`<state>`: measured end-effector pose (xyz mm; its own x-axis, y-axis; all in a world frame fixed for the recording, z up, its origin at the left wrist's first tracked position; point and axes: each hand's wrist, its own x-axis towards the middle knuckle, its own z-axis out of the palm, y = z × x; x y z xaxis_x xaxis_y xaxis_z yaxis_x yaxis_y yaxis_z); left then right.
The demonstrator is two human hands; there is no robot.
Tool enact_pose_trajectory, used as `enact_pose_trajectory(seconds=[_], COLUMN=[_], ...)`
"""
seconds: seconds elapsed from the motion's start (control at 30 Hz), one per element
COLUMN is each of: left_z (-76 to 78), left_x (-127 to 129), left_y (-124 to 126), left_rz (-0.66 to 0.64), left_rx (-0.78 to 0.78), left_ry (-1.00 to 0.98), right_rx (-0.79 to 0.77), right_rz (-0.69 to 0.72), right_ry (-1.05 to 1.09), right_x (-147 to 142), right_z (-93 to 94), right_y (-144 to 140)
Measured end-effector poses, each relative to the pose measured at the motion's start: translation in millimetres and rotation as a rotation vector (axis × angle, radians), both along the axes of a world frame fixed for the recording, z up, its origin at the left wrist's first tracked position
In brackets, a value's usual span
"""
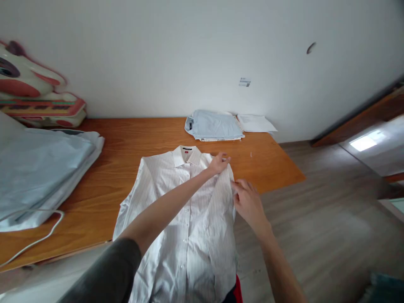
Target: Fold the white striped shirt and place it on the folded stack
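A white button-up shirt (188, 210) with thin stripes lies front up on the wooden table, its collar toward the wall. The lower part hangs over the near edge. My left hand (218, 163) reaches across the shirt and pinches the cloth at the shoulder on the right side. Beside the same sleeve, my right hand (249, 201) has its thumb and fingers closed on the outer edge of the cloth. Its fingertips are partly hidden by the fabric.
A folded light blue shirt (216, 125) and white papers (256, 123) lie by the wall. At left are a stack of pale cloth (41, 168), a white cord (52, 229) and a cartoon animal toy with a keyboard (41, 90). The wooden table (274, 164) ends at right above the floor.
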<state>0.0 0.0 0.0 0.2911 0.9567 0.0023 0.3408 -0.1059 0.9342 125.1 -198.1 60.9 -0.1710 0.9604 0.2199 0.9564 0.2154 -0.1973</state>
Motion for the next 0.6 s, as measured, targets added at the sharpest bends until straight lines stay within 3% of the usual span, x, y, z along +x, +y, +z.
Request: enact_pose_trajectory(seconds=[0.07, 0.13, 0.27, 0.37, 0.47, 0.53, 0.6], left_z=[4.3, 11.2, 32.8, 52.2, 63.3, 58.9, 42.8], left_x=[-0.7, -10.3, -69.6, -135.4, -191.8, -221.4, -249.5], left_y=[1.1, -3.9, -44.6, -104.0, -178.1, -228.8, -275.5], left_rz=[0.028, 0.06, 0.153, 0.264, 0.419, 0.553, 0.724], left_rx=[-0.018, -0.016, 0.104, 0.294, 0.302, 0.298, 0.306], left_ry=[-0.036, -0.084, -0.23, -0.349, -0.314, -0.284, -0.206], right_rx=[0.033, 0.054, -0.023, -0.087, -0.052, 0.037, 0.189], right_rz=[0.045, 0.054, -0.017, -0.071, -0.074, -0.053, -0.069], right_ry=[0.047, 0.06, 0.037, 0.067, 0.121, 0.194, 0.328], right_x=[-14.7, -30.4, -45.6, -44.2, -40.3, -35.5, -27.9], right_z=[13.6, 14.2, -21.4, -51.9, -60.2, -55.6, -51.2], right_y=[13.5, 29.3, 54.4, 62.9, 63.9, 55.7, 33.6])
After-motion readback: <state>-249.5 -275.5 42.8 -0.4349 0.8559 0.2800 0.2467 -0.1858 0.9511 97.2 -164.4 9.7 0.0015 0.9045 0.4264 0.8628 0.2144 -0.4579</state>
